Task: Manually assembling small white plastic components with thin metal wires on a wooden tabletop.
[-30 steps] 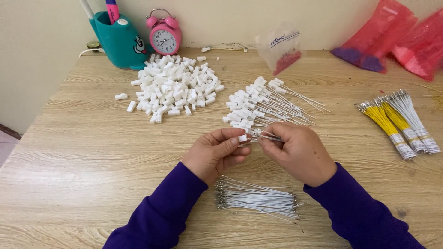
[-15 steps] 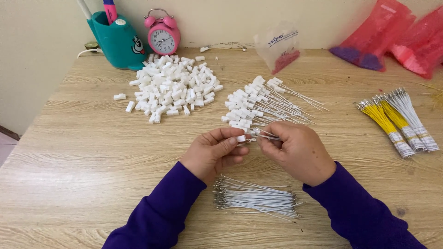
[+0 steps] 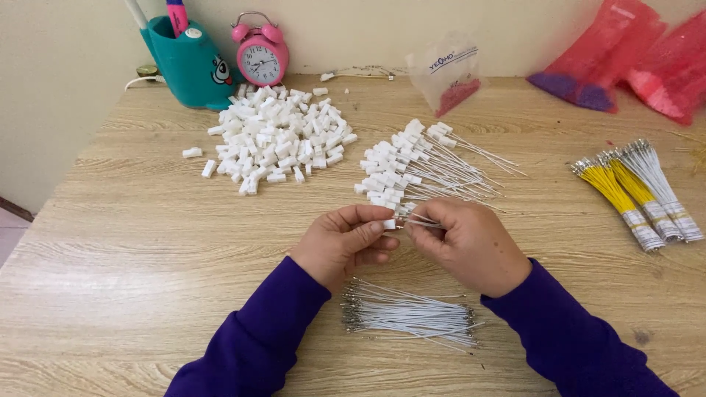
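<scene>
A small white connector [image 3: 389, 223] sits at the centre of the frame, pinched between the thumb and fingertips of the left hand [image 3: 343, 244]. The right hand [image 3: 471, 246] meets it from the other side, its fingers closed on thin white wires [image 3: 421, 219] that run into the connector. Both hands hover just above the worktop [image 3: 140, 250], touching at the fingertips, and purple sleeves [image 3: 257, 338] cover both forearms.

Directly below the hands, at lower centre, lies a loose bundle of white wires with metal ends [image 3: 408, 316]. Just above the hands is a heap of finished white plugs with wires [image 3: 419, 165] fanning to the right. Farther up and left spreads a larger pile of bare white housings [image 3: 276, 140], a few strays lying beside it.

At the right edge lie bundles of yellow and white wires [image 3: 638, 192] taped at one end. Along the top of the frame stand a teal pen holder [image 3: 187, 66], a pink alarm clock [image 3: 259, 51], a small clear bag [image 3: 447, 73] with reddish contents, and red plastic bags [image 3: 632, 62] in the upper right corner.
</scene>
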